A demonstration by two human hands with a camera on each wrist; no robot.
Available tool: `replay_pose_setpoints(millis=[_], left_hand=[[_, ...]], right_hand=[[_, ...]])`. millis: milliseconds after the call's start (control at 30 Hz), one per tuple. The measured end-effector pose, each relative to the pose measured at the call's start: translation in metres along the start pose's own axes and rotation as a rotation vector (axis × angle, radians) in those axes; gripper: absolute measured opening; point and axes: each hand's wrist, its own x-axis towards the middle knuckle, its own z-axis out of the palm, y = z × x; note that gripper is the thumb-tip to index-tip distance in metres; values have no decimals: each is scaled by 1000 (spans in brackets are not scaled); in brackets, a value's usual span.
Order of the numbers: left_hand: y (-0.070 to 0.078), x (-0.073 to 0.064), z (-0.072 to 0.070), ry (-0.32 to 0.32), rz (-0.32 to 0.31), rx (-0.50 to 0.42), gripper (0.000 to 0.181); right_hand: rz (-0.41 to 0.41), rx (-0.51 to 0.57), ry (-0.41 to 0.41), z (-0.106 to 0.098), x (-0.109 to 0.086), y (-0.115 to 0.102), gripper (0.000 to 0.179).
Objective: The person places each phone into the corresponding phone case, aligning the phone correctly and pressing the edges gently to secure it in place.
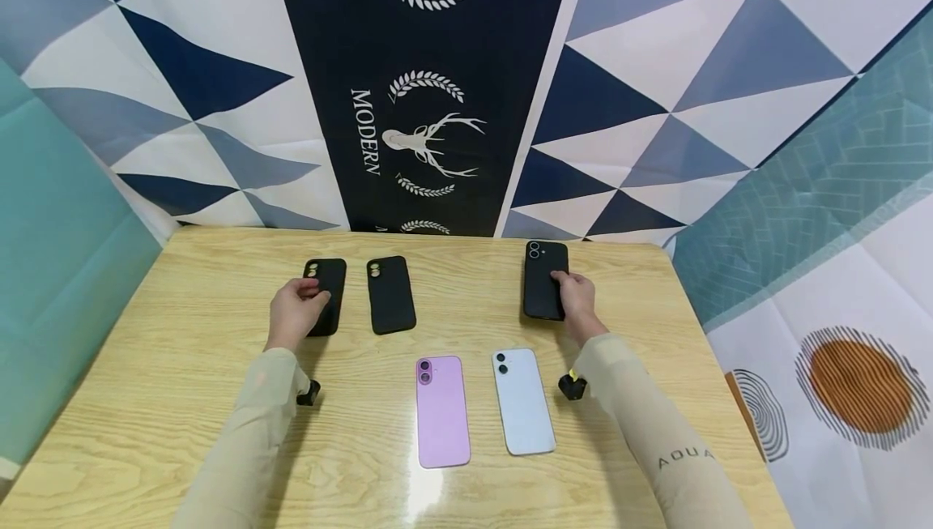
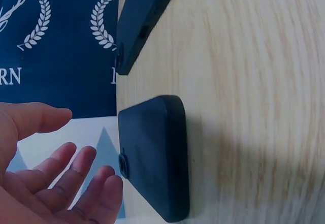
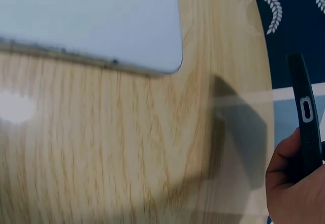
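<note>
A patterned backdrop (image 1: 240,51), blue and white triangles either side of a dark panel, rises behind the wood-grained table (image 1: 466,294) from where I'm standing. Two pale sleeves (image 1: 236,440) stretch over the near side of it, and the hands are well apart. The right hand (image 1: 578,298) has thumb and fingers clamped on the black phone (image 1: 543,282) by its right long side, held just above the table near the far edge; its long axis runs almost straight away from the person, lens end far, port end near. The left hand (image 1: 295,310) is loose, thumb clear of the fingers, beside the camera end of a black case; whether a fingertip touches it I can't tell. I count three phones: that black one, plus one white phone (image 1: 523,403) and one purple phone (image 1: 443,411) lying nearer the person, lens ends away, both leaning a little left at the far end. Of cases there are two: the left case (image 1: 334,278), far end slightly right, and the second case (image 1: 391,296), far end slightly left.
</note>
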Motion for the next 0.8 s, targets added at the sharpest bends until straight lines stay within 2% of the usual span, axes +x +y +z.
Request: replay_pose_setpoints(millis=[200, 600, 800], left_hand=[[-5, 3, -3, 7, -19, 29, 42], [-10, 3, -5, -3, -47, 43, 45], [-11, 4, -6, -13, -78, 51, 46]], right_hand=[[-2, 12, 11, -6, 12, 3, 47], [-2, -98, 49, -26, 27, 9, 47], [1, -100, 12, -31, 33, 12, 52]])
